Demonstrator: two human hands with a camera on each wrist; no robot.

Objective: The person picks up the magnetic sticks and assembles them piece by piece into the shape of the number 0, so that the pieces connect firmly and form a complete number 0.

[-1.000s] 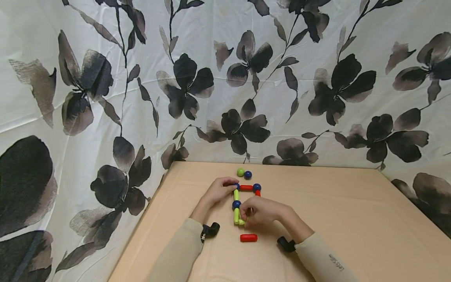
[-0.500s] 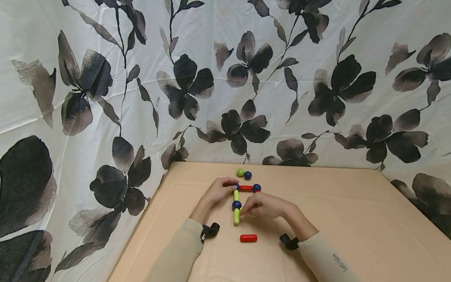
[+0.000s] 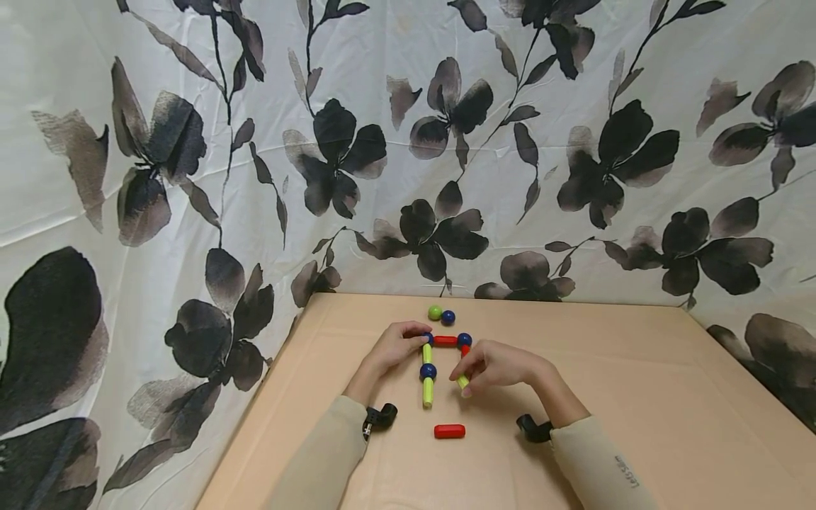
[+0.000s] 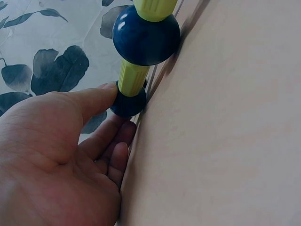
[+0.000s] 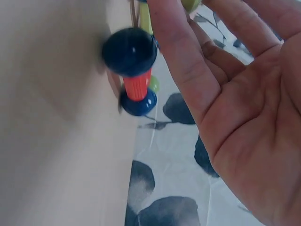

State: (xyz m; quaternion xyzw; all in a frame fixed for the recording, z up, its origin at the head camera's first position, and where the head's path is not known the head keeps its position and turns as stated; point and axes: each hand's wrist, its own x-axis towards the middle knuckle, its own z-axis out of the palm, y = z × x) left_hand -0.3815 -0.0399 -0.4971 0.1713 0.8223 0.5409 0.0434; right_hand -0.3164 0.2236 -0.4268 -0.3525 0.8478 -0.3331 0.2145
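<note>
Magnetic rods and blue balls lie joined on the table. My left hand (image 3: 398, 346) pinches the far left ball (image 4: 129, 101) between thumb and fingers. From it a yellow-green rod (image 3: 427, 353), a blue ball (image 3: 428, 371) and another yellow-green rod (image 3: 428, 392) run toward me. A red rod (image 3: 445, 341) links it to the far right ball (image 3: 465, 340). My right hand (image 3: 500, 365) pinches a loose yellow-green rod (image 3: 463, 382) near the right column. That column's red rod (image 5: 137, 88) ends in a blue ball (image 5: 130, 52), hidden by the hand in the head view.
A single red rod (image 3: 449, 431) lies nearer me on the table (image 3: 605, 382). Beyond the joined pieces sit a green ball (image 3: 435, 312) and a blue ball (image 3: 448, 317). A floral cloth (image 3: 395, 177) hangs behind the table's back edge.
My right hand has carried its yellow-green rod from beside the left column's near end rightward, to the right column. My left hand stays on the far left ball.
</note>
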